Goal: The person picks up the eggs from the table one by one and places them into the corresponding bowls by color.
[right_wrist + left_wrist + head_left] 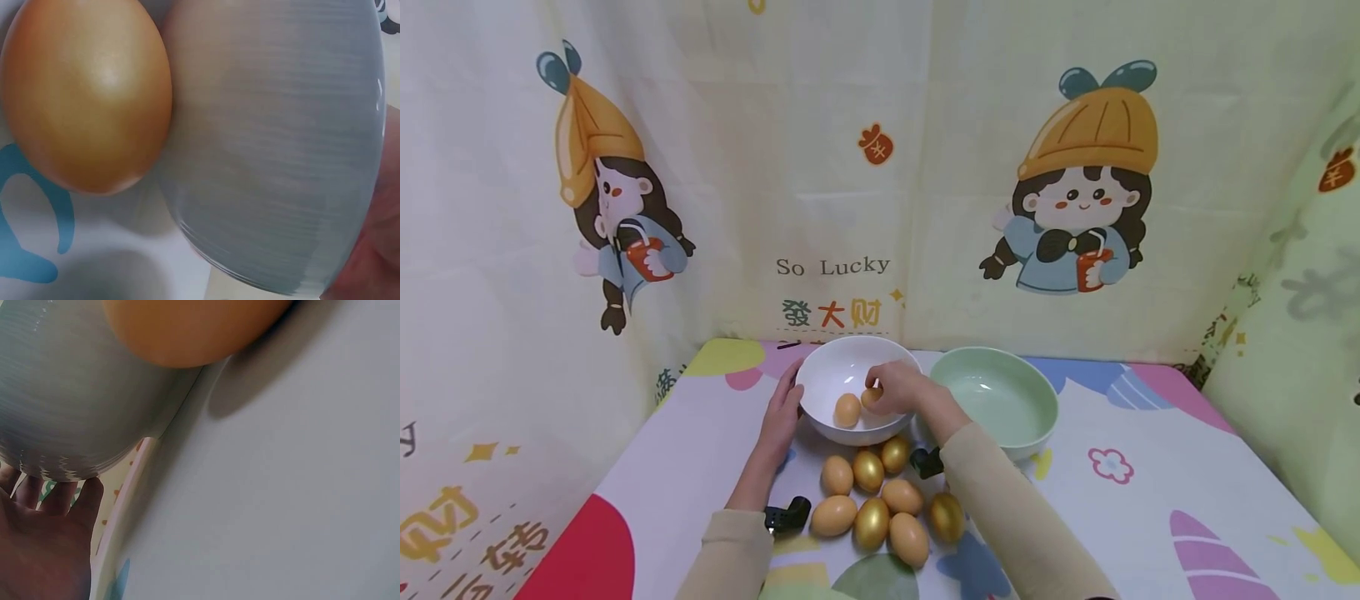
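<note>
My left hand [782, 417] holds the white bowl [820, 375] at its left side. In the left wrist view, the fingers of that hand [50, 531] touch the bowl's outer wall [75, 394]. Reaching over the rim from the right, my right hand [898, 387] pinches a brown egg [871, 397] inside the bowl; its fingers partly cover the egg. A second brown egg [847, 410] lies in the bowl beside it. The right wrist view shows a golden egg [87, 94] close against the outside of the bowl [275, 144], with part of the hand [375, 244] beyond the rim.
Several brown eggs [833, 516] and golden eggs [872, 523] lie on the patterned tabletop [1075, 517] between my forearms. A pale green bowl [1000, 408] stands right of the white one, partly behind my right arm. A printed curtain [955, 208] hangs behind the table.
</note>
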A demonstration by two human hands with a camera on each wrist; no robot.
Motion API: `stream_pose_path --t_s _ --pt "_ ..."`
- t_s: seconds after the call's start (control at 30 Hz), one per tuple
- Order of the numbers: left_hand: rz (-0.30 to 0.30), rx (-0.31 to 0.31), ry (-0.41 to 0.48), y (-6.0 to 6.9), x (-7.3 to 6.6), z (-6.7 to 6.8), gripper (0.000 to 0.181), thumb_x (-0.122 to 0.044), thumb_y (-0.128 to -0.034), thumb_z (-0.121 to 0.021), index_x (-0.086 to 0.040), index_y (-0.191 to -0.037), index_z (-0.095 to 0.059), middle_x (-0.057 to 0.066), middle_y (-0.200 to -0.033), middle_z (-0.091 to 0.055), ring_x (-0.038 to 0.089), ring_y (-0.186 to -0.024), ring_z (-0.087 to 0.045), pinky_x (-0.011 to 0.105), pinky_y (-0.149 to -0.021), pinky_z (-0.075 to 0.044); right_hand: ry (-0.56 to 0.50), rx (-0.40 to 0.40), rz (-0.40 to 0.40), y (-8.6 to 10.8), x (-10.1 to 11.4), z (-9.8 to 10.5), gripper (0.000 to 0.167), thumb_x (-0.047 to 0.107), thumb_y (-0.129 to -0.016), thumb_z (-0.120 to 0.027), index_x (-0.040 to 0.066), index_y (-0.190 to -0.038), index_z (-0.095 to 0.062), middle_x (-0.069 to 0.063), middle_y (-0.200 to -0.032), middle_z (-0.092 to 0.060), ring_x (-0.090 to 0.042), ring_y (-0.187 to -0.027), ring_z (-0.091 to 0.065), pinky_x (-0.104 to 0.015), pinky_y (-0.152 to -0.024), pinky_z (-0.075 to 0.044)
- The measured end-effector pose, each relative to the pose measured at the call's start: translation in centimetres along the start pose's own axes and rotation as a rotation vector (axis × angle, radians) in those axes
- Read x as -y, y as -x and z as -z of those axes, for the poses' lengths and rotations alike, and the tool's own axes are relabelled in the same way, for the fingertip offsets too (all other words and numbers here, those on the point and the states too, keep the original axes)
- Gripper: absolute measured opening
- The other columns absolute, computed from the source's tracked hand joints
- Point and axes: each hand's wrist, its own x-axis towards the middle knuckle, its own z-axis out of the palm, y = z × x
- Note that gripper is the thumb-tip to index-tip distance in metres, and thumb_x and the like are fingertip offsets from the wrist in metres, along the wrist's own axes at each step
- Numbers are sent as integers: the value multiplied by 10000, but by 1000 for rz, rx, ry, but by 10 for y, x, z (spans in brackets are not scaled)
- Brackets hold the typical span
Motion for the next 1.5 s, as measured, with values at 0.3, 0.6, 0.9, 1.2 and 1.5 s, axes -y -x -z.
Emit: stream_pose_path --t_s 0.3,0.6,0.9,1.2,1.5 --pt "5 7 -7 0 -1 -1 528 -294 -1076 -376 -231 -1596 -315 14 -1629 -300 268 -1459 -324 514 -1146 -320 46 73 -52 -2 4 -1 216 163 -868 -756 114 -1074 -711 10 -878 -620 -170 -846 -550 -264 -775 -480" --pt "4 12 -7 0 -2 -1 541 -303 -1077 -382 -202 -1602 -298 26 -1628 -303 284 -1451 -337 533 -1138 -326 43 98 -86 -4 6 -2 246 200 -859 -782 125 -1077 -697 13 -872 -612 -165 -836 -550 -258 -757 -476" --pt "8 9 -3 1 -4 -2 530 -287 -1078 -378 -223 -1599 -303 28 -1632 -295 273 -1466 -314 517 -1149 -313 -13 73 -81 -1 3 5 328 233 -888 -765 107 -1177 -672 -56 -1043 -638 -200 -941 -571 -308 -864 -505" --pt "22 8 2 -1 -5 -2 532 -303 -1076 -382 -239 -1598 -306 11 -1631 -295 263 -1462 -321 512 -1148 -320 -82 12 -51 7 -2 16 425 236 -899 -775 80 -1270 -637 -112 -1161 -640 -243 -1034 -592 -364 -923 -509" --pt "46 7 -1 0 -6 -1 531 -299 -1075 -378 -245 -1598 -304 12 -1630 -296 267 -1448 -338 512 -1147 -325 -157 -57 -18 19 3 30 456 188 -903 -775 42 -1307 -622 -137 -1213 -642 -311 -1102 -613 -375 -920 -536"
